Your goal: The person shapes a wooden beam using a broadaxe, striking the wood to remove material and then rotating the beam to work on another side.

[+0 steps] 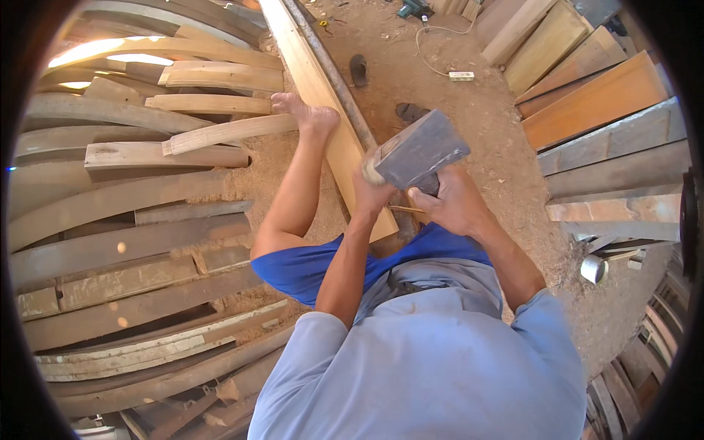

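Observation:
My right hand (456,199) is closed around the short handle of a dark, blocky mallet (424,149). The mallet's head hangs over my left hand (372,194) and hides part of its fingers. My left hand is wrapped around a tool with a pale, rounded wooden handle end (372,167); its lower part is out of sight. Under my hands runs a long light-coloured plank (315,88), with my bare foot planted on it. A thin yellowish stick (408,210) shows between my wrists.
Many curved timbers (110,194) are stacked at left. Boards (598,99) lean at right. A white power strip (461,75) with a cord, a green power tool (416,9) and dark sandals (358,70) lie on the dusty ground. A white roll (592,269) sits at right.

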